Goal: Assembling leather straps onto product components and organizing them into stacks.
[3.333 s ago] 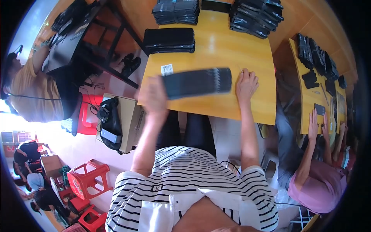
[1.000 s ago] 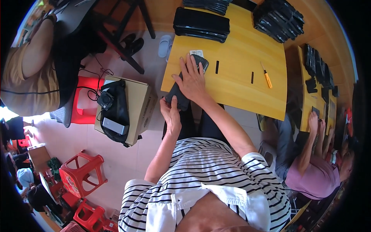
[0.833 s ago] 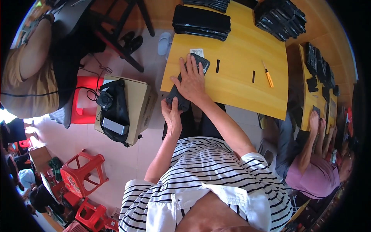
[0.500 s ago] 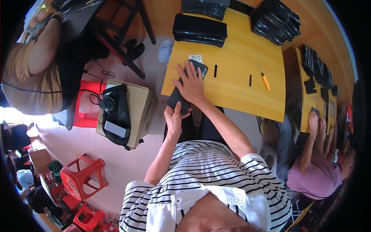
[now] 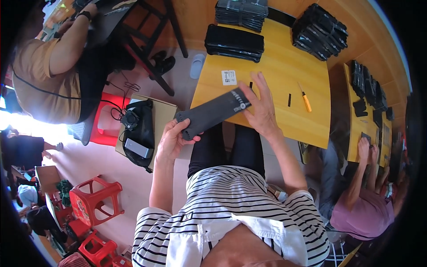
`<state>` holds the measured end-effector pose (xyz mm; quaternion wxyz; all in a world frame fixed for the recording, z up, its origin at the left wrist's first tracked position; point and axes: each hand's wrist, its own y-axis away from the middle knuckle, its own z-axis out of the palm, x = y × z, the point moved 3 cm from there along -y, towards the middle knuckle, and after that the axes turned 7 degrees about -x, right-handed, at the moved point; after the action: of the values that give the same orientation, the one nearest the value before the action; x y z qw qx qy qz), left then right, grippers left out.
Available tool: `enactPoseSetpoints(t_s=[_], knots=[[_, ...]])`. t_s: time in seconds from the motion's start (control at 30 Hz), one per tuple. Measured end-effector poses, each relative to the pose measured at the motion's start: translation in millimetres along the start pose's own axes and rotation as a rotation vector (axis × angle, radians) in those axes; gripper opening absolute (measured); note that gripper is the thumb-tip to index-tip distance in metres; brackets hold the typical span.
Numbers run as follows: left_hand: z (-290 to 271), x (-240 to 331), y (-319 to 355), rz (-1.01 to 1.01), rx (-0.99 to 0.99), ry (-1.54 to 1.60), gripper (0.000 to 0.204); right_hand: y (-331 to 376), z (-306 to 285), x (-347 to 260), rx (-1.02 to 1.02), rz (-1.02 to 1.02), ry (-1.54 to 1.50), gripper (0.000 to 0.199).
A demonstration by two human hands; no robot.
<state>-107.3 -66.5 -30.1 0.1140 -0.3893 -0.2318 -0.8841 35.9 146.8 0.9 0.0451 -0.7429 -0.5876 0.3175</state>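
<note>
A long, flat black piece (image 5: 212, 112) with white printed marks near its far right end is raised at a slant off the table's near left edge. My left hand (image 5: 172, 137) grips its lower left end, thumb on top and fingers underneath. At the other end, my right hand (image 5: 261, 109) rests against the piece with its fingers stretched out and apart. On the yellow table (image 5: 271, 129) beyond the piece lies a white printed label (image 5: 229, 78). A screwdriver (image 5: 307, 102) with an orange handle lies farther right.
Stacked black packs (image 5: 234, 43) and a bundled stack (image 5: 319, 32) stand along the table's far side. Left of my legs, a cardboard box (image 5: 169, 111) carries a black bag and a device. Co-workers sit on both sides. Red stools (image 5: 95, 200) stand at lower left.
Both hands have lifted the black piece off the table and turned it, so its far end points right. The white label is now uncovered. My right hand has moved right.
</note>
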Motion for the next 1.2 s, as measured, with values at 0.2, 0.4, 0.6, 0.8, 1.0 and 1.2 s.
enactPoseSetpoints(t_s=[0.2, 0.4, 0.6, 0.8, 1.0, 1.2], knots=[[10.0, 20.9, 1.9, 0.084, 0.018, -0.301, 0.030, -1.4, -28.1, 0.1, -0.377, 0.092, -0.361, 0.093], [25.0, 43.8, -20.1, 0.113, -0.034, -0.591, 0.027, 9.4, -27.5, 36.0, -0.181, 0.472, -1.059, 0.071], [25.1, 42.9, -44.3, 0.179, -0.066, -0.601, 0.023, 7.7, -17.4, 47.5, -0.063, 0.541, -1.097, 0.022], [17.7, 34.3, -57.3, 0.224, 0.024, -0.628, 0.019, 13.3, -6.9, 57.9, -0.018, 0.551, -1.092, 0.017], [22.8, 31.8, -62.1, 0.228, 0.011, -0.445, 0.018, 12.7, -3.9, 63.7, -0.017, 0.608, -1.087, 0.016], [12.2, 27.6, -69.9, 0.189, -0.013, -0.528, 0.018, 12.9, -0.2, 65.7, -0.036, 0.639, -1.135, 0.017]])
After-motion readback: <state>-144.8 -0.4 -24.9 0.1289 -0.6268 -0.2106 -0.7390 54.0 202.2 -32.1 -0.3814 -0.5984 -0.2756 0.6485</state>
